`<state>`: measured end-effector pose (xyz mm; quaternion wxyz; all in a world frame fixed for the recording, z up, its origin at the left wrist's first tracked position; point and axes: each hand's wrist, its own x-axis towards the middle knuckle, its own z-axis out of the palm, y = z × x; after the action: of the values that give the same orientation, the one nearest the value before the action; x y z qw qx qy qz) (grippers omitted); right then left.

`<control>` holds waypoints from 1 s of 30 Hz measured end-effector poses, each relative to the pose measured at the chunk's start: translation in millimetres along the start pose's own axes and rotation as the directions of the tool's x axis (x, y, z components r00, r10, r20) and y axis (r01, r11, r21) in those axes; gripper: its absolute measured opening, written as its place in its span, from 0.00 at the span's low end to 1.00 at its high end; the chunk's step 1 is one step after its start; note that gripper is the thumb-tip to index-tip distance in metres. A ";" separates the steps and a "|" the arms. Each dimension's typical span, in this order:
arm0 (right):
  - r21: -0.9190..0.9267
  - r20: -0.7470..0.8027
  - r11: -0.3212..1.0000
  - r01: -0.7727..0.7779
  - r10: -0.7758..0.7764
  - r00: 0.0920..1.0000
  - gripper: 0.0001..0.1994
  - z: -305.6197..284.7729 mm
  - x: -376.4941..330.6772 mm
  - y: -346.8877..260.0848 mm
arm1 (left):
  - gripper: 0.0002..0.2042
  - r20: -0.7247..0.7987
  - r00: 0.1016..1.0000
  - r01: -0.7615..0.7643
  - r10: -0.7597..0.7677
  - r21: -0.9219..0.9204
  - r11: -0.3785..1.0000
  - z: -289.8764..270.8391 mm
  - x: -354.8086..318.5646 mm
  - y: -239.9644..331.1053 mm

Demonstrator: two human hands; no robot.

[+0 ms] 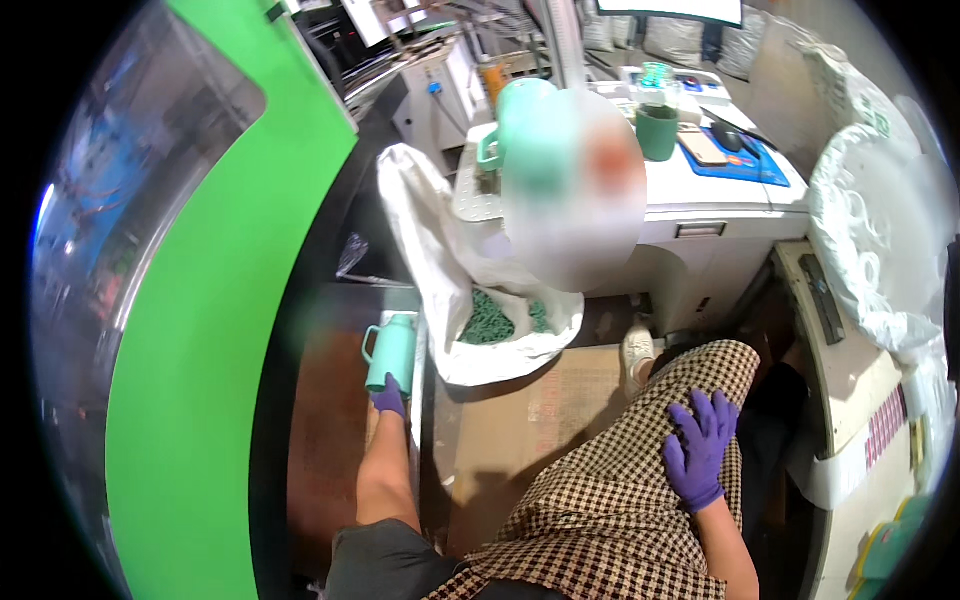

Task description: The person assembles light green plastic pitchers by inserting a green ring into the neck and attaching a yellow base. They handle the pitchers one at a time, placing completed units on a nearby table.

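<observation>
Below, gloved left hand (389, 397) around smooth mint mug (390, 352); right hand (699, 448) flat, empty, on checked cloth (610, 500).

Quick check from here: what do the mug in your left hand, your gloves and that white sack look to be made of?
Mint-green mug: probably moulded plastic, smooth, even colour, slight sheen; coated metal is possible. Purple glove on the left hand and on the right hand: thin, tight, matte, likely nitrile or latex. White sack: limp, creased, looks like woven plastic, though the weave is not clear.

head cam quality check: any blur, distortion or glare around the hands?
Head view: strong fisheye bend, black corners; the green machine edge curves. A smeared, blurred patch covers the middle top. The left hand on the teal cup and the right hand on the checked fabric are sharp; no glare there.
</observation>
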<state>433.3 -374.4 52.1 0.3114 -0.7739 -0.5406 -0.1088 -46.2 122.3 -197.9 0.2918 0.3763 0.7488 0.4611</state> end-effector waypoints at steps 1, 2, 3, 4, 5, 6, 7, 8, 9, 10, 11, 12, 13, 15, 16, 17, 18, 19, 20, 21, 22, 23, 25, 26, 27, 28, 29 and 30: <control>-0.027 -0.003 0.999 -0.037 0.037 0.999 0.22 -5.6 -1.3 0.7 | 0.38 0.179 0.971 0.173 -0.160 -0.059 0.983 30.0 -10.3 10.1; 0.013 -0.040 0.999 -0.029 0.030 0.999 0.22 -3.7 0.4 0.3 | 0.38 0.369 0.900 0.283 -0.232 -0.089 0.955 5.9 27.7 20.2; 0.060 -0.059 0.998 -0.010 0.013 0.998 0.21 -0.5 0.8 -0.4 | 0.39 0.530 0.794 0.389 -0.299 -0.064 0.919 -34.3 60.0 29.6; -0.041 -0.034 0.997 -0.067 0.066 0.997 0.21 -4.6 -7.2 4.0 | 0.37 0.538 0.752 0.519 -0.382 -0.125 0.846 52.4 -9.9 32.5; -0.075 -0.026 0.992 -0.103 0.102 0.994 0.21 -8.3 -10.8 5.7 | 0.29 0.537 0.843 0.272 -0.010 -0.410 0.871 79.1 -39.7 63.1; -0.036 -0.029 0.996 -0.081 0.080 0.996 0.21 -6.1 -10.4 7.7 | 0.25 0.378 0.853 0.000 0.359 -0.689 0.725 88.9 -48.9 94.4; 0.015 -0.030 0.999 -0.050 0.051 0.998 0.21 -2.9 -9.4 7.4 | 0.23 0.258 0.934 -0.006 0.247 -0.681 0.732 81.6 -34.8 116.5; 0.005 -0.025 0.999 -0.038 0.038 0.999 0.21 0.4 -6.3 6.0 | 0.21 0.184 0.959 -0.072 0.216 -0.580 0.812 71.0 -41.5 109.6; -0.016 -0.027 0.999 -0.045 0.044 0.999 0.22 -3.5 -6.6 6.6 | 0.19 0.143 0.969 -0.115 0.200 -0.457 0.882 76.9 -59.8 118.0; 0.017 -0.034 0.999 -0.038 0.038 0.999 0.22 -8.0 -2.4 3.6 | 0.14 0.183 0.948 -0.147 0.261 -0.476 0.867 44.2 -24.8 106.2; 0.063 -0.045 0.998 -0.017 0.020 0.999 0.23 -10.0 1.3 3.7 | 0.13 0.219 0.920 -0.181 0.324 -0.494 0.850 9.5 9.3 96.4; 0.025 -0.028 0.999 -0.035 0.035 0.999 0.23 -14.9 -3.5 9.5 | 0.16 0.313 0.838 -0.351 0.446 -0.316 0.881 14.5 -26.8 95.2; 0.071 -0.071 0.996 -0.053 0.058 0.996 0.24 -18.9 -8.0 13.7 | 0.18 0.362 0.791 -0.318 0.493 -0.445 0.837 3.0 -76.8 109.9; 0.242 -0.164 0.970 -0.038 0.080 0.983 0.26 -22.0 -12.8 15.5 | 0.23 0.479 0.785 -0.075 0.392 -0.555 0.828 -64.0 -145.2 153.1; 0.247 -0.184 0.969 -0.016 0.063 0.981 0.32 -32.4 -10.4 10.9 | 0.23 0.471 0.761 -0.106 0.445 -0.587 0.803 -88.6 -164.3 161.1; 0.286 -0.194 0.958 0.008 0.050 0.980 0.33 -42.5 -7.2 2.9 | 0.23 0.465 0.735 -0.139 0.494 -0.610 0.780 -108.0 -191.0 169.0; 0.332 -0.196 0.943 0.032 0.036 0.980 0.35 -51.0 -1.6 -7.2 | 0.23 0.558 0.708 0.144 0.432 -0.713 0.686 -116.3 -228.0 183.1; 0.375 -0.205 0.925 0.060 0.020 0.979 0.37 -54.4 3.6 -13.3 | 0.22 0.642 0.654 0.414 0.401 -0.747 0.521 -113.4 -265.0 200.9; 0.438 -0.180 0.893 0.101 -0.023 0.983 0.46 -50.9 6.0 -17.9 | 0.22 0.722 0.579 0.542 0.379 -0.688 0.482 -100.5 -283.0 195.6; 0.486 -0.172 0.867 0.113 -0.032 0.985 0.50 -47.9 9.9 -25.9 | 0.23 0.788 0.497 0.658 0.363 -0.615 0.435 -81.1 -296.1 179.8; 0.523 -0.171 0.843 0.125 -0.040 0.984 0.54 -44.6 17.0 -31.1 | 0.21 0.759 0.501 0.454 0.416 -0.640 0.620 -55.0 -321.7 175.8; 0.558 -0.170 0.819 0.136 -0.047 0.984 0.58 -41.8 21.2 -34.7 | 0.19 0.727 0.507 0.209 0.464 -0.626 0.752 -32.9 -347.5 169.6; 0.584 -0.101 0.811 0.043 0.020 0.995 0.58 -36.5 21.6 -31.2 | 0.18 0.714 0.369 -0.409 0.595 -0.450 0.794 -14.5 -393.8 177.3; 0.624 -0.061 0.781 -0.026 0.081 0.995 0.56 -34.9 17.1 -29.9 | 0.17 0.706 0.318 -0.583 0.632 -0.381 0.718 -9.3 -412.7 180.7; 0.658 -0.018 0.747 -0.096 0.142 0.990 0.54 -35.4 13.5 -27.8 | 0.18 0.744 0.396 -0.370 0.538 -0.407 0.835 4.2 -418.3 176.6; 0.604 -0.055 0.789 -0.114 0.184 0.981 0.52 -37.8 10.6 -27.4 | 0.19 0.785 0.448 -0.144 0.429 -0.410 0.901 21.1 -416.1 165.2; 0.607 -0.068 0.784 -0.131 0.216 0.974 0.52 -39.2 9.3 -27.5 | 0.20 0.827 0.469 0.087 0.310 -0.392 0.916 34.5 -411.0 155.6; 0.608 -0.082 0.779 -0.153 0.253 0.964 0.52 -40.7 8.4 -28.3 | 0.33 0.829 0.415 -0.205 0.375 -0.316 0.926 40.6 -397.9 153.2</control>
<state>417.8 -386.1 98.5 0.5906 -0.6792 -0.4339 0.0397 248.3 -145.2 -39.2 0.5794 0.6566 0.3738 0.3057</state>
